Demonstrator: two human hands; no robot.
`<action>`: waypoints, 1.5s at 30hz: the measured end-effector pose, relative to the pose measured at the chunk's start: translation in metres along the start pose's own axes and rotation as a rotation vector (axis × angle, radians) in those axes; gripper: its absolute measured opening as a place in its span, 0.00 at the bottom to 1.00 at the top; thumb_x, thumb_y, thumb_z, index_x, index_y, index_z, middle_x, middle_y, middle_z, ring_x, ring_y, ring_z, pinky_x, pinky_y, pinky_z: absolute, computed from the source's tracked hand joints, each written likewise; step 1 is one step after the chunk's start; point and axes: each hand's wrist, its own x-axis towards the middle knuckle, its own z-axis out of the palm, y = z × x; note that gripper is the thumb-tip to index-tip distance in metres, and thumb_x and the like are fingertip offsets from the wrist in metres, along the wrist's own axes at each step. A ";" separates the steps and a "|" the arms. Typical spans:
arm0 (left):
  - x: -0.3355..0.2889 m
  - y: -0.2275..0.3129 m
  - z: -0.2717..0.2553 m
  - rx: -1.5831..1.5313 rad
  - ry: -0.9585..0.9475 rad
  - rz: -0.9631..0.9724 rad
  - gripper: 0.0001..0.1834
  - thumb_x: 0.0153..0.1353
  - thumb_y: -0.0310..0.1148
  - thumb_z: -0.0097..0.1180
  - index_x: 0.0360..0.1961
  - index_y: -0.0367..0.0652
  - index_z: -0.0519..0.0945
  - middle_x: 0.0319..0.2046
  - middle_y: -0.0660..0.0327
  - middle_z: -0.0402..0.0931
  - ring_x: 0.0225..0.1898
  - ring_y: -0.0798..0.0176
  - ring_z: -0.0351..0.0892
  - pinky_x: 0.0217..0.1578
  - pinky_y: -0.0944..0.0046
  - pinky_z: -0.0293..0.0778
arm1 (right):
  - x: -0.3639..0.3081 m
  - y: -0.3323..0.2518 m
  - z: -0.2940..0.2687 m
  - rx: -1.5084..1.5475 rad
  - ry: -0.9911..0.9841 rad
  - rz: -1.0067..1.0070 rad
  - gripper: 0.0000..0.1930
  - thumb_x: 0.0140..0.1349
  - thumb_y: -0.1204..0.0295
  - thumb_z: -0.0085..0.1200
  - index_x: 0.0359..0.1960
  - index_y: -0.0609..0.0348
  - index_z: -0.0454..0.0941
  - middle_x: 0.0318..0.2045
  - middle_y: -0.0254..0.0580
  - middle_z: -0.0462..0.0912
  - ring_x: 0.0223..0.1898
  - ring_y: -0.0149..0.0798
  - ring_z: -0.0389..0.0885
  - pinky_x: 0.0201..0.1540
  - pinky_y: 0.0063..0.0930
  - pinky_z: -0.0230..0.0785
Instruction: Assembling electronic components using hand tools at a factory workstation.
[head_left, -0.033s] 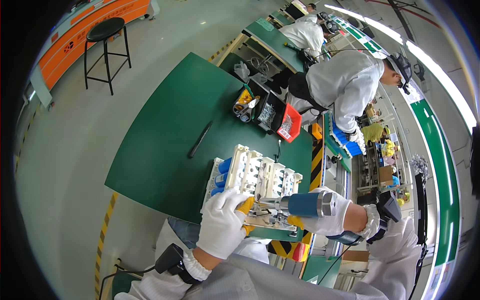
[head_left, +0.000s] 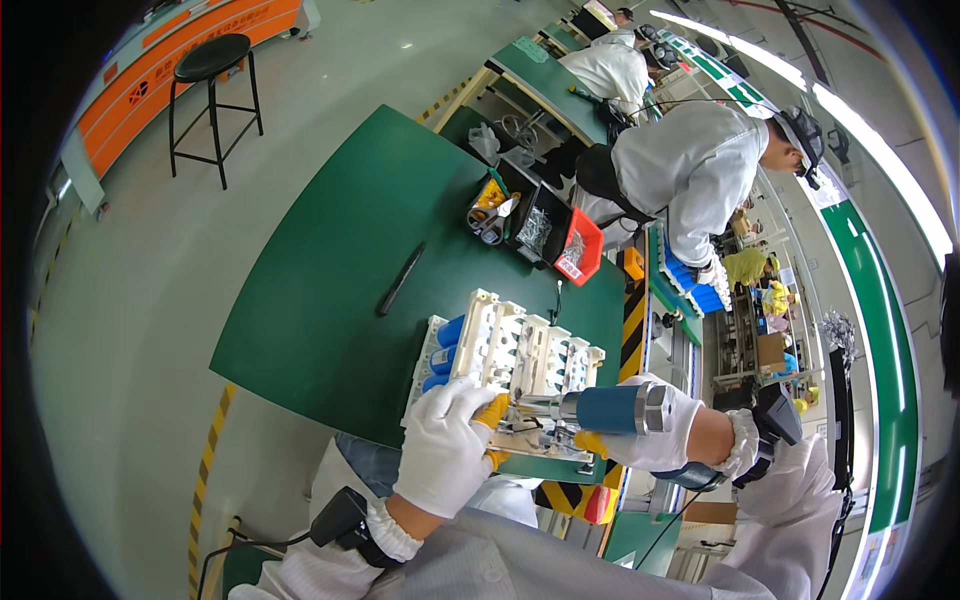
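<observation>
A battery pack of blue cylindrical cells (head_left: 440,360) in a cream-white plastic holder (head_left: 508,340) lies at the near edge of the green table. My left hand (head_left: 443,445), in a white glove with yellow fingertips, is closed on the holder's near left end. My right hand (head_left: 655,440), gloved alike, is wrapped round a pistol-shaped power tool (head_left: 605,410) with a blue barrel and silver front. The tool's front points left, close to my left fingertips, over the pack's near side. Its tip is hard to make out there.
A black pen (head_left: 402,280) lies on the green table (head_left: 320,270). Beyond it stand black bins (head_left: 535,225) of screws and tools and a red bin (head_left: 580,250). A co-worker in white (head_left: 690,165) works at the right beside blue cells. A black stool (head_left: 212,62) stands far left.
</observation>
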 end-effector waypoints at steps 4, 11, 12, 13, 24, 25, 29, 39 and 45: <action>0.003 -0.001 0.000 -0.002 0.021 0.018 0.31 0.40 0.28 0.75 0.51 0.40 0.86 0.58 0.58 0.75 0.64 0.51 0.70 0.65 0.50 0.65 | 0.000 0.003 0.003 -0.035 0.024 -0.007 0.09 0.51 0.74 0.61 0.35 0.53 0.82 0.37 0.34 0.85 0.37 0.37 0.86 0.39 0.30 0.80; 0.002 -0.003 0.002 0.018 0.030 0.023 0.31 0.39 0.28 0.75 0.51 0.39 0.85 0.58 0.57 0.74 0.65 0.51 0.68 0.66 0.51 0.64 | 0.001 0.007 0.008 -0.016 0.067 -0.016 0.09 0.49 0.74 0.62 0.35 0.53 0.81 0.37 0.33 0.84 0.38 0.36 0.85 0.39 0.29 0.79; 0.002 -0.003 0.002 0.020 0.032 0.029 0.31 0.39 0.28 0.75 0.51 0.40 0.85 0.58 0.58 0.74 0.65 0.51 0.68 0.66 0.51 0.64 | -0.004 0.009 0.016 -0.018 0.066 -0.015 0.09 0.49 0.74 0.62 0.35 0.53 0.81 0.37 0.33 0.84 0.38 0.36 0.85 0.39 0.29 0.79; 0.003 -0.003 0.003 0.019 0.034 0.030 0.31 0.39 0.28 0.75 0.51 0.40 0.85 0.58 0.58 0.74 0.65 0.51 0.68 0.66 0.51 0.64 | -0.010 0.011 0.025 -0.119 0.079 -0.040 0.10 0.48 0.74 0.62 0.35 0.53 0.81 0.37 0.33 0.84 0.38 0.37 0.85 0.39 0.30 0.79; 0.002 -0.003 0.001 0.030 0.015 0.021 0.31 0.41 0.28 0.74 0.52 0.40 0.84 0.57 0.60 0.73 0.66 0.52 0.67 0.66 0.51 0.64 | -0.002 0.006 -0.005 -0.192 -0.032 -0.061 0.14 0.55 0.72 0.62 0.44 0.51 0.81 0.41 0.30 0.85 0.43 0.34 0.87 0.47 0.30 0.83; 0.002 -0.003 0.001 0.027 0.017 0.024 0.31 0.41 0.28 0.74 0.52 0.40 0.84 0.57 0.60 0.73 0.66 0.52 0.67 0.66 0.51 0.64 | -0.002 0.005 -0.003 -0.187 -0.063 -0.047 0.14 0.54 0.72 0.62 0.43 0.51 0.81 0.41 0.31 0.85 0.42 0.35 0.87 0.47 0.30 0.83; 0.000 -0.003 0.001 0.035 -0.019 0.041 0.30 0.42 0.29 0.74 0.52 0.40 0.84 0.60 0.60 0.72 0.66 0.52 0.66 0.66 0.50 0.63 | -0.001 0.008 0.005 -0.137 -0.082 -0.030 0.13 0.53 0.73 0.62 0.42 0.51 0.81 0.39 0.32 0.84 0.41 0.36 0.86 0.45 0.32 0.82; -0.007 0.003 -0.021 0.037 0.063 -0.081 0.36 0.54 0.44 0.73 0.60 0.34 0.76 0.65 0.55 0.66 0.68 0.42 0.62 0.66 0.46 0.60 | 0.022 0.013 0.006 -0.229 -0.015 -0.075 0.11 0.52 0.72 0.61 0.38 0.49 0.77 0.35 0.32 0.81 0.40 0.38 0.85 0.46 0.33 0.81; 0.003 0.000 -0.021 0.175 0.229 -0.029 0.23 0.59 0.34 0.68 0.56 0.42 0.78 0.59 0.55 0.71 0.61 0.42 0.69 0.61 0.45 0.67 | 0.041 0.021 0.043 0.864 -0.104 0.644 0.14 0.63 0.57 0.53 0.47 0.42 0.82 0.46 0.34 0.85 0.48 0.43 0.82 0.53 0.32 0.77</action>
